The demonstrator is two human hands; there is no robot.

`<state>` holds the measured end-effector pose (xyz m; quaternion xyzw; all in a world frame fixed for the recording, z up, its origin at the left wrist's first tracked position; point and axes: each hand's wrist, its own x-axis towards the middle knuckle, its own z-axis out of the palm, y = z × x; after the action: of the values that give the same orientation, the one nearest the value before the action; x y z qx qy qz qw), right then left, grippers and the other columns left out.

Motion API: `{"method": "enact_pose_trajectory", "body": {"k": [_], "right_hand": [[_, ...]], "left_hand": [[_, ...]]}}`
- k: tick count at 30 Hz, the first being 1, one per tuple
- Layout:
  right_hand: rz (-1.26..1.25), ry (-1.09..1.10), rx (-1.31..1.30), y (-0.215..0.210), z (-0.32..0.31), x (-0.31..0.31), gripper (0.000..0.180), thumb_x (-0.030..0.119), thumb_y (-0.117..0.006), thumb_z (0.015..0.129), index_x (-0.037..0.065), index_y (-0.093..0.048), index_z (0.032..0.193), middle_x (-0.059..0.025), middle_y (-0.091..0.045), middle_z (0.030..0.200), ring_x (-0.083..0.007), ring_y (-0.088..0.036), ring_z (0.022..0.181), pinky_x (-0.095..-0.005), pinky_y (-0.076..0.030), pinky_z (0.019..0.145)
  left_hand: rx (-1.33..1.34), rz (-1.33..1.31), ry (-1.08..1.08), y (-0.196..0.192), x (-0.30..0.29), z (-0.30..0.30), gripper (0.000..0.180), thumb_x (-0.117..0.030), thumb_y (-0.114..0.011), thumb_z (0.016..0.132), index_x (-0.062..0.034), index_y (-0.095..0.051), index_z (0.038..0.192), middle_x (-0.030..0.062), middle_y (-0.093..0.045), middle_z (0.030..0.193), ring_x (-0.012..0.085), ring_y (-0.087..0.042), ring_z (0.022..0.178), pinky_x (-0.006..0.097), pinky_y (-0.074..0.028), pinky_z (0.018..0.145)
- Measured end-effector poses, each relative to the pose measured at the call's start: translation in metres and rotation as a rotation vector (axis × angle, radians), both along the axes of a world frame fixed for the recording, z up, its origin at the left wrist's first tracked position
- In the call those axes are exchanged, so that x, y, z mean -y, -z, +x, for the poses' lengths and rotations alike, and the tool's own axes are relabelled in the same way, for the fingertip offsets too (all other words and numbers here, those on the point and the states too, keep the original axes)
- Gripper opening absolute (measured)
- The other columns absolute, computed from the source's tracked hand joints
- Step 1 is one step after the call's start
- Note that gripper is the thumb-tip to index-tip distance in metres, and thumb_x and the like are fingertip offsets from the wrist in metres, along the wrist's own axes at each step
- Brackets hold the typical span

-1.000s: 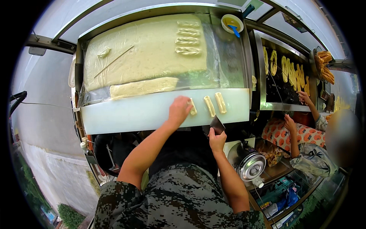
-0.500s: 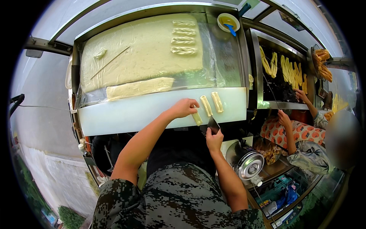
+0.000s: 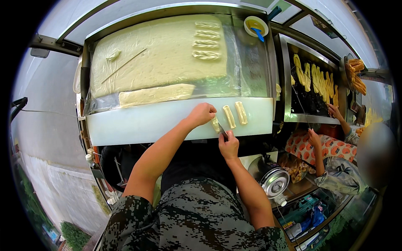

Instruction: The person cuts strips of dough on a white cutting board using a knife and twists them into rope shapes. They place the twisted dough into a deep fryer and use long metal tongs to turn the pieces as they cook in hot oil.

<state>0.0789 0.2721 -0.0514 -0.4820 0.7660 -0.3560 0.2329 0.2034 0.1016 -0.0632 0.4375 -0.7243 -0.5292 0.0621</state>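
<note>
My left hand point(image 3: 202, 114) is closed at the far end of a short pale dough strip point(image 3: 215, 124), fingertips pinched together over it. In my right hand point(image 3: 229, 147) is a dough scraper point(image 3: 223, 131), its metal blade turned nearly edge-on against the near end of that strip. Its grip is mostly hidden by my fingers. Two more dough pieces, a nearer one point(image 3: 229, 116) and one farther right point(image 3: 241, 113), lie side by side on the white board point(image 3: 138, 127), each with a lengthwise groove.
Beyond the board, a large dough slab point(image 3: 159, 50) lies under plastic film, bearing several twisted pieces point(image 3: 207, 44) and a thin stick point(image 3: 124, 65). A white bowl point(image 3: 252, 23) holds a blue spoon. Rightward, a co-worker's hand point(image 3: 334, 112) is by a fryer point(image 3: 307, 118) with dough sticks.
The scraper has moved left onto the strip, and its blade has turned from broadside to edge-on. My left hand has shifted slightly away from me. The co-worker's hands stay by the fryer.
</note>
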Motion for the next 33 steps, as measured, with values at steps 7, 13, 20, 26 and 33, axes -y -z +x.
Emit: {"method": "enact_pose_trajectory", "body": {"k": [7, 13, 20, 26, 33], "right_hand": [[0.203, -0.072, -0.183, -0.001, 0.006, 0.015, 0.013, 0.013, -0.062, 0.083, 0.005, -0.052, 0.081, -0.0188, -0.062, 0.068, -0.0400, -0.063, 0.064, -0.0472, -0.051, 0.059], [0.499, -0.165, -0.303, -0.020, 0.017, 0.048, 0.009, 0.009, -0.058, 0.079, 0.002, -0.053, 0.084, -0.0227, -0.063, 0.069, -0.0420, -0.064, 0.070, -0.0505, -0.051, 0.063], [0.434, -0.139, -0.224, -0.018, 0.014, 0.048, 0.012, 0.012, -0.056, 0.082, 0.002, -0.056, 0.087, -0.0245, -0.063, 0.077, -0.0431, -0.064, 0.078, -0.0527, -0.050, 0.067], [0.030, 0.325, 0.369, 0.006, -0.011, -0.085, 0.008, 0.006, -0.065, 0.086, -0.002, -0.064, 0.086, -0.0042, -0.063, 0.073, -0.0138, -0.061, 0.060, -0.0268, -0.049, 0.057], [0.060, 0.443, 0.344, -0.032, 0.002, -0.057, 0.018, 0.011, -0.064, 0.088, -0.005, -0.063, 0.080, -0.0069, -0.063, 0.066, -0.0146, -0.059, 0.057, -0.0297, -0.049, 0.059]], "left_hand": [[0.002, -0.138, -0.098, 0.001, -0.007, 0.003, 0.021, -0.012, -0.060, 0.078, -0.0002, -0.068, 0.093, 0.0186, -0.069, 0.084, 0.0319, -0.067, 0.079, 0.039, -0.053, 0.072], [0.020, -0.119, -0.157, 0.003, -0.004, 0.006, 0.016, -0.013, -0.061, 0.081, -0.0035, -0.069, 0.092, 0.0162, -0.068, 0.085, 0.0335, -0.065, 0.079, 0.041, -0.052, 0.072], [0.017, -0.362, -0.094, 0.016, 0.000, 0.012, 0.011, -0.015, -0.065, 0.082, -0.0063, -0.070, 0.087, 0.0126, -0.065, 0.090, 0.0304, -0.063, 0.085, 0.041, -0.051, 0.076], [-0.119, -0.532, -0.607, 0.005, 0.060, 0.089, 0.021, -0.012, -0.065, 0.082, -0.0030, -0.065, 0.101, 0.0143, -0.064, 0.098, 0.0298, -0.061, 0.091, 0.039, -0.050, 0.079], [0.618, -0.727, -0.954, 0.021, 0.186, 0.297, 0.032, -0.020, -0.065, 0.081, -0.0109, -0.061, 0.112, 0.0155, -0.056, 0.115, 0.0338, -0.053, 0.109, 0.043, -0.047, 0.090]]}}
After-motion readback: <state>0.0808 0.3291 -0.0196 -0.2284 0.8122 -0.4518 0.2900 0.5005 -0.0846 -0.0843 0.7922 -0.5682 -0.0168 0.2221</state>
